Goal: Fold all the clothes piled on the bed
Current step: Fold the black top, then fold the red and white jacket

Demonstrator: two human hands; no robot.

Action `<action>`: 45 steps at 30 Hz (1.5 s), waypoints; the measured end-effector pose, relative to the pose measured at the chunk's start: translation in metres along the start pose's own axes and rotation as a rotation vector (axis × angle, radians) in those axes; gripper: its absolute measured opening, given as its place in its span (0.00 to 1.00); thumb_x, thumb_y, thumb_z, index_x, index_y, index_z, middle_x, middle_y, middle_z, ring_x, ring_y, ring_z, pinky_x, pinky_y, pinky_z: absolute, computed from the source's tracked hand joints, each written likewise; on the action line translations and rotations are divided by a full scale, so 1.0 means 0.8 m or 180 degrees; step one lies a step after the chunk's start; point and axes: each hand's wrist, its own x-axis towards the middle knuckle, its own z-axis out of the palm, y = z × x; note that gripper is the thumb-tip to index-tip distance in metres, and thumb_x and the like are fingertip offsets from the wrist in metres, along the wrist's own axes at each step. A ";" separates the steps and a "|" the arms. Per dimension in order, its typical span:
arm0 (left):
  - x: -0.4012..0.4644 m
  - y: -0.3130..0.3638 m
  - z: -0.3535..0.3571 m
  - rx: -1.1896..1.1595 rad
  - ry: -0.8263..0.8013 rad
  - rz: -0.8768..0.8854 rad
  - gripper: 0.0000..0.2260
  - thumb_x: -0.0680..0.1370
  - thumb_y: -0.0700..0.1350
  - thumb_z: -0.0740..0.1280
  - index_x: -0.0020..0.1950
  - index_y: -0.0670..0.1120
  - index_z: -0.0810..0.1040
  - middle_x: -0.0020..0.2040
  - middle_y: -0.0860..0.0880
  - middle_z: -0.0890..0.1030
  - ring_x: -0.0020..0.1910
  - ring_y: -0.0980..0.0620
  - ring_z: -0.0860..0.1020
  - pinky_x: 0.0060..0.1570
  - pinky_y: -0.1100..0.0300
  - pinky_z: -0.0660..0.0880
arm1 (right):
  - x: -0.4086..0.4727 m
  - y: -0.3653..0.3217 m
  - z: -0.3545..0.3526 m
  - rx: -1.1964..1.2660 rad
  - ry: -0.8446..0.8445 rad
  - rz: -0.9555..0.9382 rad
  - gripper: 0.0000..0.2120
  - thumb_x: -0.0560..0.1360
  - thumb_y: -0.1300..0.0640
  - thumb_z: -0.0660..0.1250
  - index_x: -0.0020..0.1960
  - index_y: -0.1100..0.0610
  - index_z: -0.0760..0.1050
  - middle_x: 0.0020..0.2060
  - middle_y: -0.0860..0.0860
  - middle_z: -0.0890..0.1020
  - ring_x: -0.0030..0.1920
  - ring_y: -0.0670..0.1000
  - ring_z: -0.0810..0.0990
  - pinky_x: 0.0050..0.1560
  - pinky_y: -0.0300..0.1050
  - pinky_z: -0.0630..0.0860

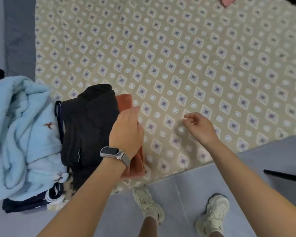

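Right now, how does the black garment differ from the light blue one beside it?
The black garment looks folded into a compact block; the light blue garment lies crumpled and loose. The black one is plain, the blue one fleecy with small bird motifs. The blue one spreads wider. Both lie on the patterned bedspread, touching each other.

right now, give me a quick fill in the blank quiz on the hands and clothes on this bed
1. The left hand rests on the ____ cloth.
2. The watch is worn on the ____ wrist.
3. The black garment lies between the orange cloth and the light ____ fleece.
4. The right hand holds ____, its fingers loosely curled above the bedspread.

Missing words: orange; left; blue; nothing
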 end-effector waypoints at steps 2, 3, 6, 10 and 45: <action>0.009 0.039 0.036 0.0396 -0.0448 0.0258 0.23 0.78 0.40 0.62 0.74 0.43 0.66 0.68 0.44 0.72 0.67 0.44 0.70 0.64 0.53 0.68 | 0.009 0.035 -0.058 -0.0241 0.0167 0.0013 0.09 0.77 0.55 0.64 0.56 0.53 0.77 0.45 0.47 0.80 0.46 0.49 0.79 0.43 0.37 0.70; 0.015 0.062 0.052 0.0533 -0.0661 0.0287 0.24 0.78 0.41 0.61 0.75 0.43 0.64 0.70 0.44 0.71 0.68 0.44 0.68 0.65 0.53 0.66 | 0.012 0.050 -0.088 -0.0359 0.0178 0.0020 0.10 0.77 0.55 0.64 0.56 0.54 0.77 0.46 0.48 0.80 0.47 0.50 0.79 0.45 0.39 0.69; 0.034 0.147 0.089 0.0765 -0.1145 0.0160 0.27 0.79 0.45 0.59 0.78 0.47 0.55 0.72 0.46 0.67 0.69 0.44 0.66 0.64 0.51 0.68 | 0.016 0.088 -0.187 -0.0665 0.0050 0.0059 0.15 0.76 0.53 0.66 0.61 0.55 0.74 0.46 0.49 0.80 0.46 0.51 0.78 0.47 0.42 0.71; 0.066 0.286 0.125 0.0827 -0.1649 0.0040 0.31 0.80 0.51 0.58 0.79 0.51 0.48 0.70 0.46 0.68 0.66 0.43 0.67 0.59 0.49 0.72 | 0.019 0.106 -0.331 -0.1122 -0.0064 0.0086 0.26 0.75 0.48 0.68 0.70 0.52 0.67 0.59 0.51 0.77 0.50 0.53 0.77 0.50 0.46 0.74; 0.578 0.662 0.236 -0.0258 -0.1338 -0.0544 0.21 0.77 0.53 0.65 0.69 0.51 0.69 0.62 0.51 0.76 0.56 0.51 0.77 0.54 0.57 0.76 | 0.588 -0.020 -0.746 -0.1260 0.0370 -0.0644 0.19 0.76 0.55 0.69 0.63 0.60 0.73 0.52 0.55 0.81 0.56 0.56 0.79 0.54 0.43 0.70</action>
